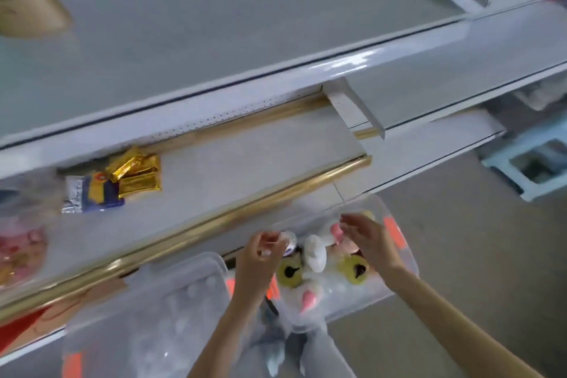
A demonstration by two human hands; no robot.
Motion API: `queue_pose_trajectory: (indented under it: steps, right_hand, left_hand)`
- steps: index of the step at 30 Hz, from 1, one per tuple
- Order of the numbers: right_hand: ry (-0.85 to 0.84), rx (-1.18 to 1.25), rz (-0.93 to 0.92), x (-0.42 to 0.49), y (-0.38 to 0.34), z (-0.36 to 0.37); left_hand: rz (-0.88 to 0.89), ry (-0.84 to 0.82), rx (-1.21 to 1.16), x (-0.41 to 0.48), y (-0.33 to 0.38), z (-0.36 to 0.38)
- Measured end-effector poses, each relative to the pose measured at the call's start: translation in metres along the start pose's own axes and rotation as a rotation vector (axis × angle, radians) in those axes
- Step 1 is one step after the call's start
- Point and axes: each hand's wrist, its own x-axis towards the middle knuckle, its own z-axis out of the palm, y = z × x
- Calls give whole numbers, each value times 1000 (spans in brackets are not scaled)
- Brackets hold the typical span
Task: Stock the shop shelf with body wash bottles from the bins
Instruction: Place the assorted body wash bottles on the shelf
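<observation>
A clear plastic bin [408, 258] on the floor holds several body wash bottles with white, pink and yellow-green tops. One white pump bottle [316, 252] stands between my hands. My left hand [260, 258] hovers over the bin's left side, its fingers curled toward a small white cap [290, 241]; motion blur hides whether it grips it. My right hand [368, 236] hangs above the bin's far right, fingers loosely bent, holding nothing that I can see. The white shelf [245, 147] with a gold front rail [214, 224] lies just beyond the bin.
A second clear bin with a lid [171, 294] sits left of the first. Gold and blue packets [113, 184] lie on the shelf's left part, with bagged goods [21, 239] further left. A wide upper shelf [245, 24] runs above. A pale blue stool [534, 159] stands at right.
</observation>
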Motion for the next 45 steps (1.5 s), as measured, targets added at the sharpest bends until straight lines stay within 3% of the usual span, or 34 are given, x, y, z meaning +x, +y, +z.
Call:
queue_pose_trajectory:
  steps: [5, 9, 13, 16, 21, 26, 38, 45]
  right_hand:
    - [29, -81, 166, 9, 101, 7]
    - [-58, -40, 260, 37, 148, 36]
    - [-14, -13, 262, 60, 159, 73]
    - [69, -92, 144, 73, 163, 100]
    - [206, -232, 21, 72, 176, 120]
    - [218, -286, -40, 69, 185, 119]
    - [230, -273, -36, 45, 158, 87]
    - [266, -376, -148, -19, 69, 49]
  left_hand:
    - [-229, 23, 62, -12, -68, 29]
    - [-367, 68, 102, -17, -115, 45]
    - [-543, 124, 79, -18, -158, 54]
    - [-585, 124, 37, -13, -173, 63]
    - [-614, 177, -71, -7, -181, 79]
    - [-634, 220, -94, -1, -187, 82]
    - [-621, 55, -121, -11, -184, 65]
    - [-330, -134, -261, -25, -123, 17]
